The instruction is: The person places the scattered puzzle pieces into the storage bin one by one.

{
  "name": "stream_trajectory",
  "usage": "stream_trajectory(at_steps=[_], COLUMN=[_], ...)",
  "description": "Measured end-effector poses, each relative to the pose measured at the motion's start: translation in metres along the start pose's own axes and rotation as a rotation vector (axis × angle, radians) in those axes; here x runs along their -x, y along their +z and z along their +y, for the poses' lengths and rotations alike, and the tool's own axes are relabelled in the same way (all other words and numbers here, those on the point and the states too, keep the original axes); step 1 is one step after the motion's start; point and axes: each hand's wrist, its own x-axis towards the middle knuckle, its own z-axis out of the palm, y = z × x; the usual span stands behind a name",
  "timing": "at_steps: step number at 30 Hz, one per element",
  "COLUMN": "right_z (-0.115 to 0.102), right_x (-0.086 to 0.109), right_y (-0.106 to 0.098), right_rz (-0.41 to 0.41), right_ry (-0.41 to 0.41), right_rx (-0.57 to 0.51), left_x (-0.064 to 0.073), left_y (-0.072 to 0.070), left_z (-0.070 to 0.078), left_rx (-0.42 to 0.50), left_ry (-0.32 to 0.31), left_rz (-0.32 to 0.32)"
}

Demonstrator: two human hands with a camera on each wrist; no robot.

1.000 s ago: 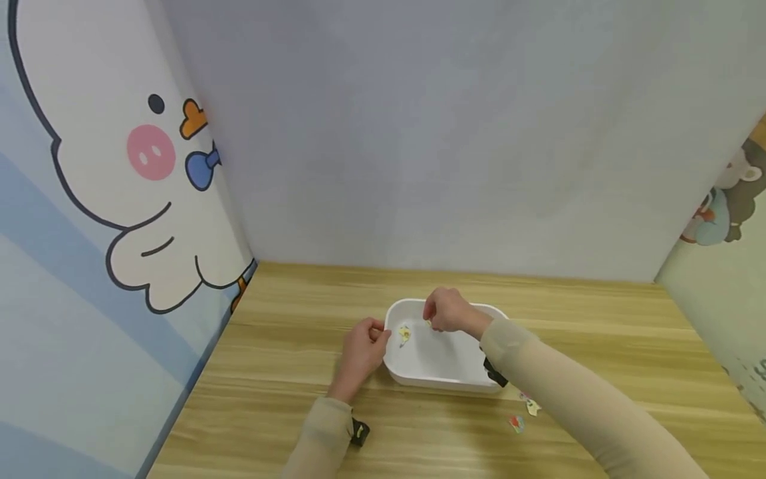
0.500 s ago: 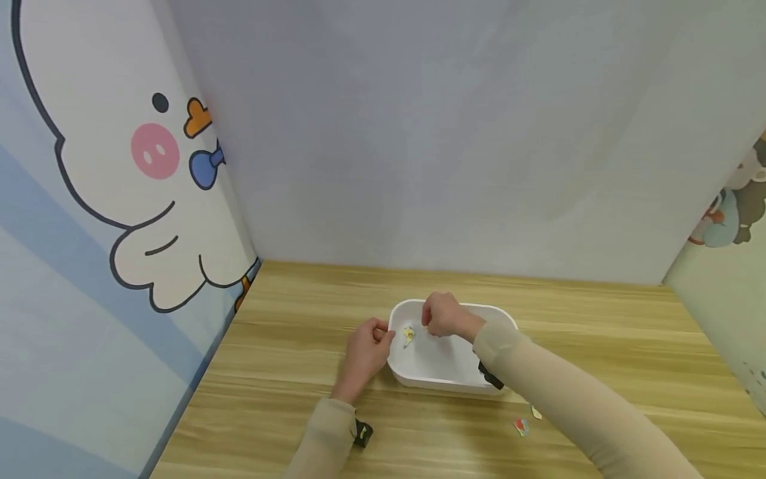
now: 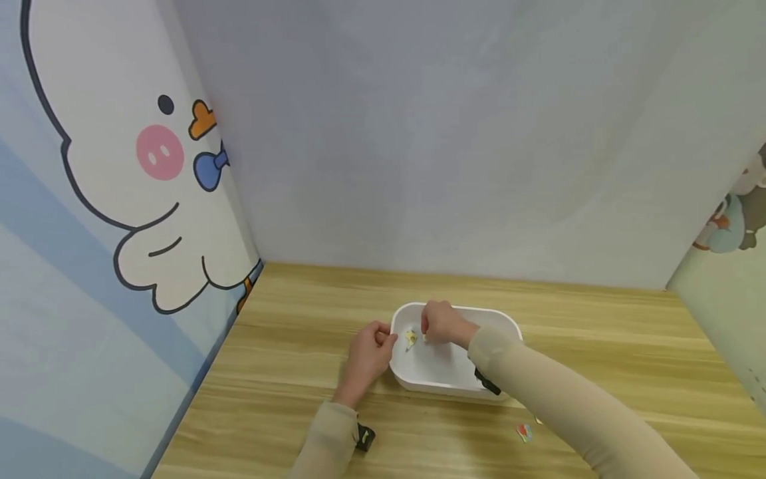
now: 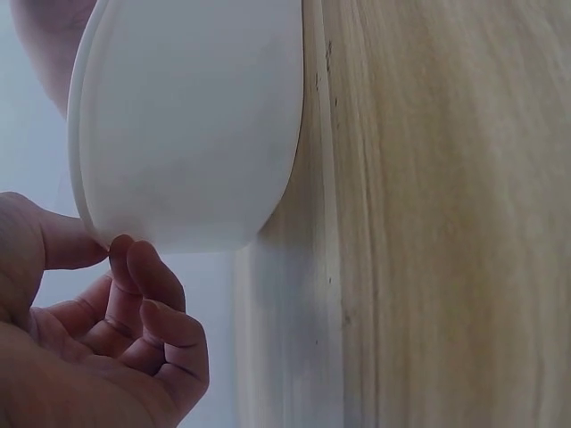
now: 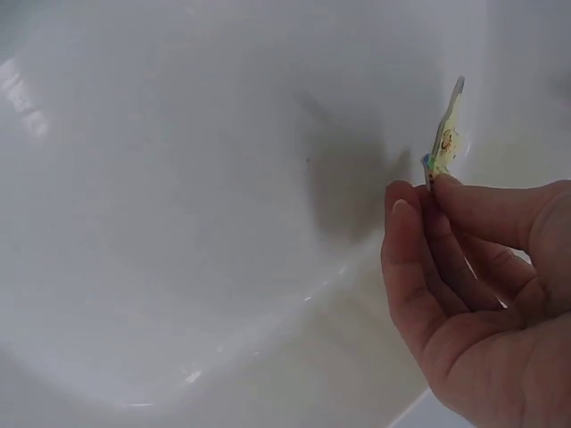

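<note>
A white plastic basin [image 3: 457, 389] with rounded corners stands on the wooden table. My left hand [image 3: 368, 356] is at its left end, thumb and fingertips pinching the rim; the left wrist view shows this grip on the basin wall [image 4: 192, 125]. My right hand [image 3: 443, 324] is over the inside of the basin. Its thumb and fingers pinch a small, thin, flat cutout [image 5: 446, 143], pale yellow with a printed pattern, seen nearly edge-on in the right wrist view. Another yellow printed cutout [image 3: 410, 340] shows inside the basin near the left end.
A small red and blue cutout [image 3: 524, 432] lies on the table [image 3: 287, 372] in front of the basin, beside the right sleeve [image 3: 562, 392]. A pale wall [image 3: 449, 146] rises behind the table, with cartoon-printed panels [image 3: 120, 166] at the sides.
The right hand has moved slightly nearer in the head view, lower into the basin, with the cutout in its fingers. The left hand keeps hold of the rim. The head view has shifted slightly.
</note>
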Motion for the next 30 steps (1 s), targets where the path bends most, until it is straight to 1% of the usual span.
stream_trajectory(at_steps=[5, 10, 15, 19, 21, 24, 26, 30], right_z=[-0.002, -0.005, -0.005, -0.004, -0.004, -0.003, -0.004, -0.006], right_x=[-0.004, -0.005, -0.008, -0.012, -0.014, -0.014, -0.014, -0.014], right_y=[0.004, 0.007, 0.009, 0.012, 0.013, 0.014, 0.015, 0.015], right_rz=[0.012, 0.017, 0.015, -0.007, 0.0, 0.022, 0.039, 0.048], right_ry=[-0.001, 0.005, 0.053, 0.092, 0.091, 0.069, 0.049, 0.034], right_rx=[0.023, 0.015, 0.012, 0.017, 0.04, 0.053, 0.054, 0.043], left_x=[0.0, 0.001, 0.001, 0.0, 0.0, 0.0, 0.0, 0.001], left_y=[-0.001, -0.002, -0.002, -0.001, 0.0, -0.001, -0.001, -0.002], left_z=[0.0, 0.001, 0.001, 0.0, -0.001, -0.001, -0.001, -0.002], left_rx=[-0.016, -0.017, -0.015, -0.011, -0.011, -0.007, -0.005, 0.0], left_ry=[-0.007, -0.003, 0.001, 0.009, 0.017, 0.022, 0.022, 0.024], left_rz=[0.006, 0.008, 0.003, 0.005, 0.006, 0.001, 0.002, 0.006])
